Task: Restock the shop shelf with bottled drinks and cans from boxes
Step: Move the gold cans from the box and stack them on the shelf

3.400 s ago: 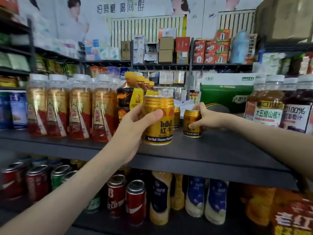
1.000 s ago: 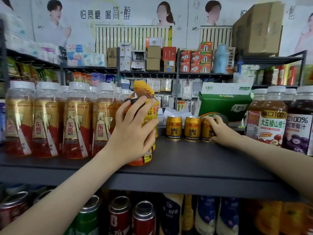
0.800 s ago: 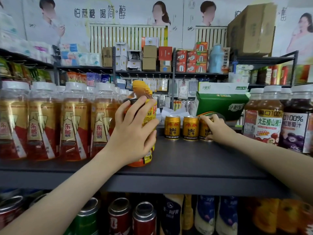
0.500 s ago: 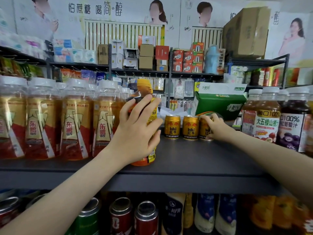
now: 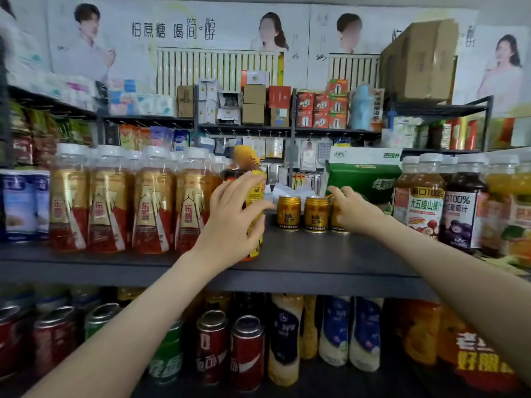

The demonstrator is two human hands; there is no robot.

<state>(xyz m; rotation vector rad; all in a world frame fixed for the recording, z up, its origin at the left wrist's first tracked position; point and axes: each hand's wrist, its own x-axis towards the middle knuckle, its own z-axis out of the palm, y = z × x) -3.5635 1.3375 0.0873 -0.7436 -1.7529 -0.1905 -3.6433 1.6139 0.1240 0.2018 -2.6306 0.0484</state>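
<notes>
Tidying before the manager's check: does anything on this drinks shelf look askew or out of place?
The yellow-capped orange bottle in the left hand leans left, not upright like the white-capped bottles beside it. Behind the small gold cans sits crumpled white wrapping.

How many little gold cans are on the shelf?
3 gold cans, in a row at the back of the shelf: the left can, the middle can, and the right can, partly covered by the right hand. More could be hidden behind the hands.
</notes>
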